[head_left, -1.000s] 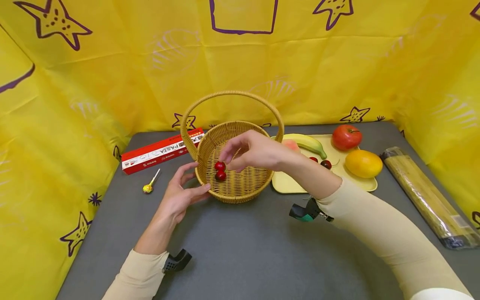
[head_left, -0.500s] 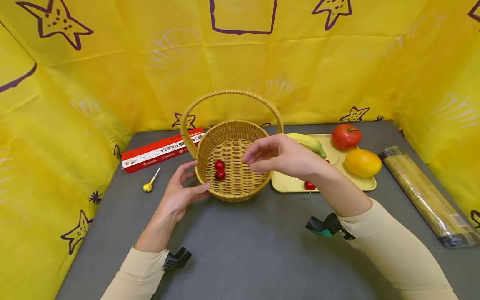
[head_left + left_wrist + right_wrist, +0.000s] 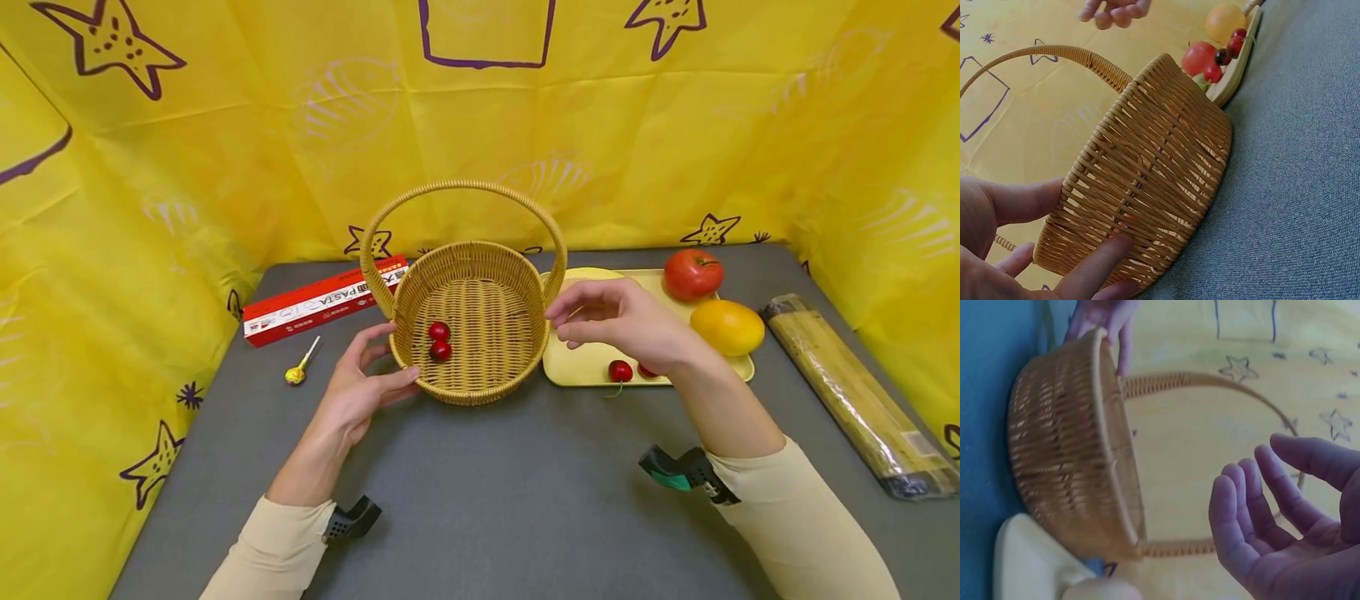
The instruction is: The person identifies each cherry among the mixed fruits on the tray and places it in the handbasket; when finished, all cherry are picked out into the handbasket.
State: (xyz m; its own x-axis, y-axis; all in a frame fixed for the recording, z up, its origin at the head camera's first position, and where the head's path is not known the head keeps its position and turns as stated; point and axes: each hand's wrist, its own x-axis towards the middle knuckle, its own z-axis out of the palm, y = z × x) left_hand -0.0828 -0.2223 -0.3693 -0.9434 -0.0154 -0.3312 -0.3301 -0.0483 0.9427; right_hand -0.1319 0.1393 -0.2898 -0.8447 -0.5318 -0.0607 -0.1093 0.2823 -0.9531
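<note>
A round wicker basket [image 3: 472,393] with a tall arched handle stands mid-table. Two cherries, an upper cherry [image 3: 439,331] and a lower cherry [image 3: 441,351], lie on its floor at the left. My left hand [image 3: 358,393] holds the basket's left side, thumb at the rim and fingers against the outer weave [image 3: 1135,169]. To the right of the basket, my right hand [image 3: 637,323] hangs above the cream tray [image 3: 573,367], fingers loosely bent with nothing between them. Below it a stemmed cherry [image 3: 620,371] lies at the tray's front edge, with another cherry [image 3: 647,371] partly hidden by the hand.
On the tray are a tomato [image 3: 693,275], a mango [image 3: 727,327] and a mostly hidden banana [image 3: 592,273]. A plastic-wrapped straw-coloured roll [image 3: 855,392] lies at right. Left of the basket are a red pasta box [image 3: 322,304] and a lollipop [image 3: 296,375]. Yellow cloth surrounds the table.
My right hand has left the inside of the basket and moved right, over the tray. Both cherries stay on the basket floor. The left hand and basket have kept their place.
</note>
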